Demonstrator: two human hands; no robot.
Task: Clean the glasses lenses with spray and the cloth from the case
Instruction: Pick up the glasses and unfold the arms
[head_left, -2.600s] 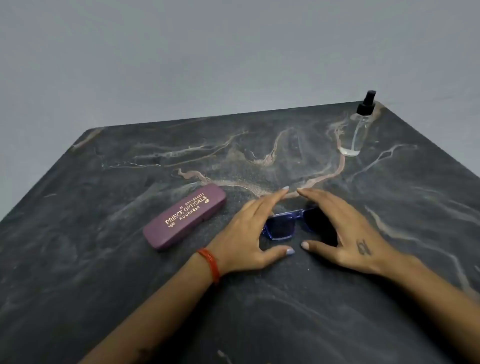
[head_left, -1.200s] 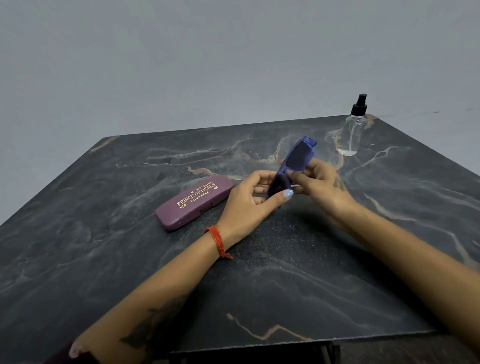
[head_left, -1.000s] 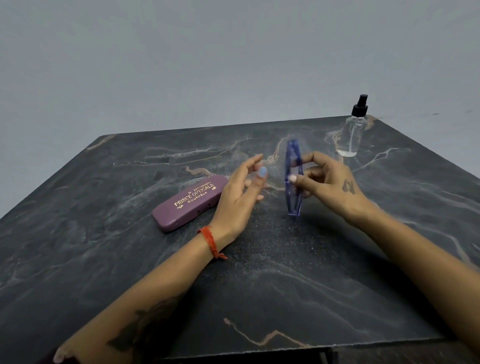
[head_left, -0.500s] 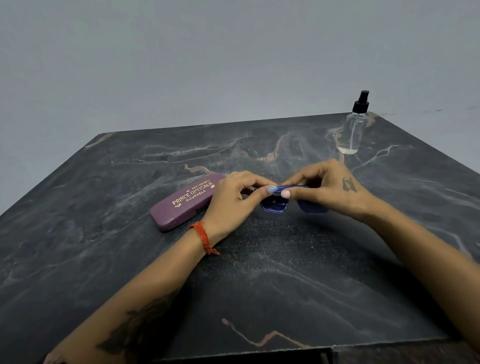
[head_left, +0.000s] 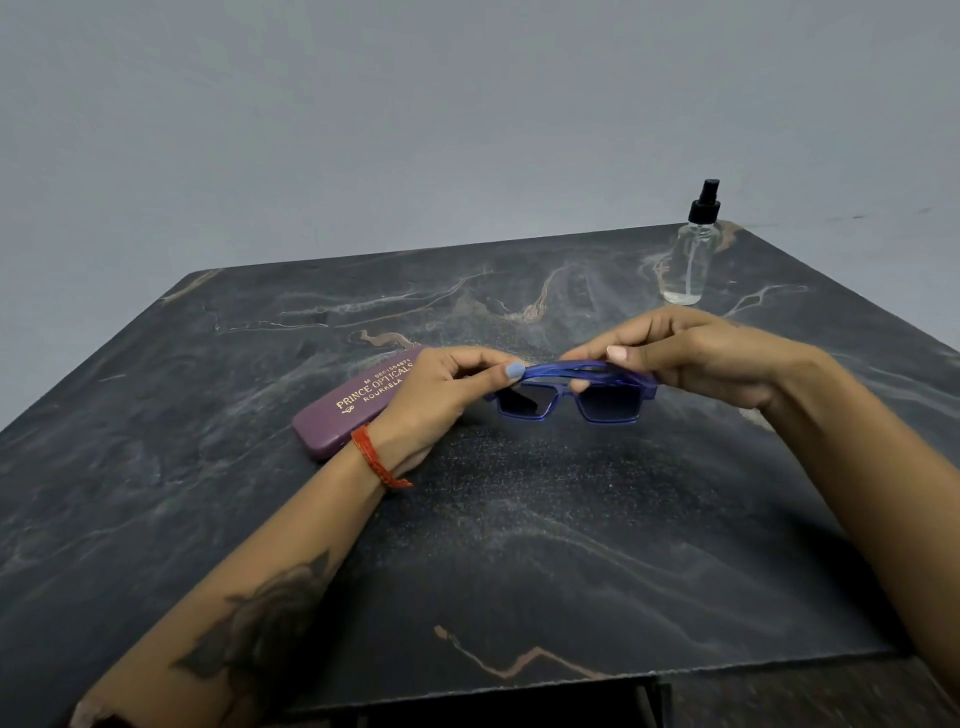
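- Blue-framed glasses (head_left: 569, 392) were held just above the dark marbled table (head_left: 519, 545), lenses facing the camera and temples folded behind the top bar.
- Pinching the frame's left end between thumb and curled fingers was the left hand (head_left: 441, 395); the right hand (head_left: 696, 358) gripped the right end, thumb on top of the bar and fingers curled behind it.
- Translucent plastic made up the frame, with two dark, squarish lenses; no smears or spray droplets could be made out on them.
- Judged from this, the task was at its opening step, with the glasses in hand and nothing yet applied.
- Closed and lying flat, the maroon case (head_left: 353, 405) sat just left of the hands, partly behind the left wrist; the cloth was not in view.
- Far right on the table stood the clear spray bottle (head_left: 693, 254) with its black nozzle, well apart from the hands.
- Next would likely come freeing one hand to reach the bottle or open the case.
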